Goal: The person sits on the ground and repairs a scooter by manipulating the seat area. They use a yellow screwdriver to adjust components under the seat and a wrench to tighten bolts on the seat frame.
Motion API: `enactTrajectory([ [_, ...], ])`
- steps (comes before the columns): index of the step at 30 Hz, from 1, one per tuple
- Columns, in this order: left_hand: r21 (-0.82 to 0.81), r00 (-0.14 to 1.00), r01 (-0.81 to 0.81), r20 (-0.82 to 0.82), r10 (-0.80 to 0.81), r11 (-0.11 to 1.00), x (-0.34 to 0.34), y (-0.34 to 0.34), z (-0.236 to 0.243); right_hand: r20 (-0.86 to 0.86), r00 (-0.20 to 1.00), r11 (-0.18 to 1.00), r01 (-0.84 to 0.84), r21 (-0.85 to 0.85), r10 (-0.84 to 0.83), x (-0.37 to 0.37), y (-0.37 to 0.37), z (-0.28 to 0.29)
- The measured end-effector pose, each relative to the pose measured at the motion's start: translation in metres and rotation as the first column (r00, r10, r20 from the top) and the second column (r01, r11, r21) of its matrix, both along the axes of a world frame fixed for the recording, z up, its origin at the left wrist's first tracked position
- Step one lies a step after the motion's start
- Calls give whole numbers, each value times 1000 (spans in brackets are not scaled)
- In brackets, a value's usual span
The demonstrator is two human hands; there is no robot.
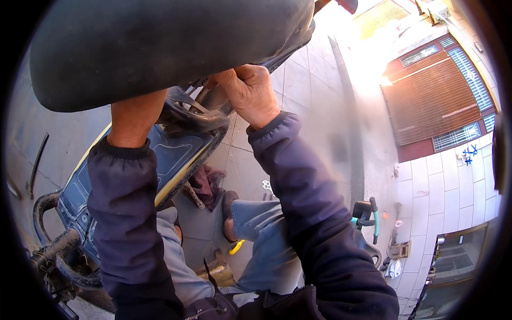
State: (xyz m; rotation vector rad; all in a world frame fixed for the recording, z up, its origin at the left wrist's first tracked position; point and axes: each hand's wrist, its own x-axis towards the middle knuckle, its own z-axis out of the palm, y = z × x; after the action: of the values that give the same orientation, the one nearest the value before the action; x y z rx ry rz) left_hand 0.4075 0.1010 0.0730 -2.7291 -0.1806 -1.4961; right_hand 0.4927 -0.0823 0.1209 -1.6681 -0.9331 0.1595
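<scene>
A large black scooter seat (160,48) fills the top of the head view, over both my hands. My left hand (137,114) reaches up behind its near edge; only the wrist shows, and the fingers are hidden. To the right of it, my right hand (248,93) is at the seat's lower edge with fingers curled in. The fingertips are out of sight, so what they grip cannot be made out. Between my wrists runs a dark curved body part (194,114) of the scooter, above the blue footboard (176,152) with its yellow rim.
Below my arms lie a dark red rag (205,184), a flat silver tool with holes (266,185) and a yellow-ended item (236,247). A black rod (37,165) is on the tiles at left. A teal-handled cycle (375,220) stands at right, near a wooden box (400,249).
</scene>
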Motion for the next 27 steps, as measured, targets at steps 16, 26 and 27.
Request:
enactTrajectory([
  [16,165,985,-170,17,170,972,1,-22,16,689,667,923,384,9,-285,37,-9,36],
  [26,208,975,-224,42,220,952,3,-23,13,301,926,971,238,2,-228,22,-3,12],
  [27,212,977,-214,47,208,954,2,-22,13,260,940,972,233,-14,-222,20,-3,9],
])
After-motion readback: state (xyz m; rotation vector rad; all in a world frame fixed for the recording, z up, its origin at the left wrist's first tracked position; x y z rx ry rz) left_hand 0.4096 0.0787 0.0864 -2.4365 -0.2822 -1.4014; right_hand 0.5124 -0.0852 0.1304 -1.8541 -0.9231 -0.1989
